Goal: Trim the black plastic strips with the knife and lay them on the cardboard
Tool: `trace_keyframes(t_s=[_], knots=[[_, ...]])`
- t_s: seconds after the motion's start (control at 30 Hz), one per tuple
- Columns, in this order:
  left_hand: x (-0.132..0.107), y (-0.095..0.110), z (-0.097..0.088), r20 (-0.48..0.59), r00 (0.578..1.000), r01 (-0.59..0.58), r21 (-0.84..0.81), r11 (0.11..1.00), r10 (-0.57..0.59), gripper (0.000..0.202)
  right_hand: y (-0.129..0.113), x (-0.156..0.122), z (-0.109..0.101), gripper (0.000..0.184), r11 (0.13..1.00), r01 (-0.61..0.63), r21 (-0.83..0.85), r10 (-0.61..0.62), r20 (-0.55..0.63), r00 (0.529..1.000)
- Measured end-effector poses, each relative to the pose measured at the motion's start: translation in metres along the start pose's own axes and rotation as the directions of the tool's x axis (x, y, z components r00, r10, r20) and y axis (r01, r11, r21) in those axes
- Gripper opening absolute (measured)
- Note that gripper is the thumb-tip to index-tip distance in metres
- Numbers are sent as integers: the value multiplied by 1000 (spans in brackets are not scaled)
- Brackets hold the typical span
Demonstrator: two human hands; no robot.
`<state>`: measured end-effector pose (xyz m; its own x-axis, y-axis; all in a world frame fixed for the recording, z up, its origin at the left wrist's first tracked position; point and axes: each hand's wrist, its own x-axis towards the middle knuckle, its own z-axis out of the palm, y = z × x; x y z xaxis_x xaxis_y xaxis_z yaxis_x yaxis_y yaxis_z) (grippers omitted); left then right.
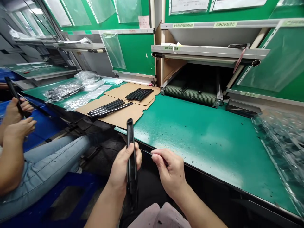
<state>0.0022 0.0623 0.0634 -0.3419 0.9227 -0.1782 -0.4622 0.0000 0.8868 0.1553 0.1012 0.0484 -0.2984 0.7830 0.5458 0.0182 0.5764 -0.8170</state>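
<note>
While the person's left hand [123, 167] grips a long black plastic strip [131, 164] upright, just off the near edge of the green worktop [194, 142], the right hand [168, 171] holds a thin pointed tool [147, 152] close to it; whether the tip touches the strip, I cannot tell. Left fingers [129, 155] wrapped round the strip; right fingers [155, 157] pinched narrow on the tool.

Farther along the worktop, two cardboard sheets [124, 117] carry rows of black strips [138, 94]. Left of these, plastic bags [63, 90] hold dark parts. Stacked clear plastic trays [280, 148] lie at its right end. A ribbed conveyor belt [190, 91] sits beyond its far edge.

Shelf label [225, 24] above: 标准作业指导书. Worktop mat flecked with dark specks. Left of the worktop, a seated co-worker's hands [17, 126] hold a similar black strip [14, 95].
</note>
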Motion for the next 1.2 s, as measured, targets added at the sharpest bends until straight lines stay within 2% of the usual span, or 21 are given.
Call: trace_keyframes(t_s=[0.07,0.13,0.33,0.6,0.7,0.93,1.03,1.13,1.2], knots=[[4,5,-4,-22,999,-46,-34,998,45,17,-3,-5,-4,35,1000,-12,-27,17,176,984],[7,10,-6,-12,997,-72,-87,994,71,15,-6,-14,-4,45,994,24,-110,6,265,964],[9,6,-6,-4,999,-35,-222,974,35,25,-8,-26,12,68,908,267,-324,-157,329,931],[8,3,-6,-26,999,-44,-186,982,40,23,-5,-23,16,76,812,396,-429,-216,409,887],[7,4,-6,-53,998,-51,-175,983,42,20,-6,-26,15,75,810,410,-420,-234,410,882],[8,1,-9,-89,994,-68,-123,990,57,12,-4,-29,14,73,794,365,-486,-153,421,894],[10,2,-10,-122,990,-84,-91,992,73,11,-3,-32,15,72,800,387,-458,-184,427,885],[9,7,-11,-220,966,-153,-43,987,140,10,-5,-35,12,73,839,365,-403,-186,418,889],[8,11,-13,-283,936,-225,-21,974,210,10,-6,-37,7,70,879,285,-382,-113,414,903]])
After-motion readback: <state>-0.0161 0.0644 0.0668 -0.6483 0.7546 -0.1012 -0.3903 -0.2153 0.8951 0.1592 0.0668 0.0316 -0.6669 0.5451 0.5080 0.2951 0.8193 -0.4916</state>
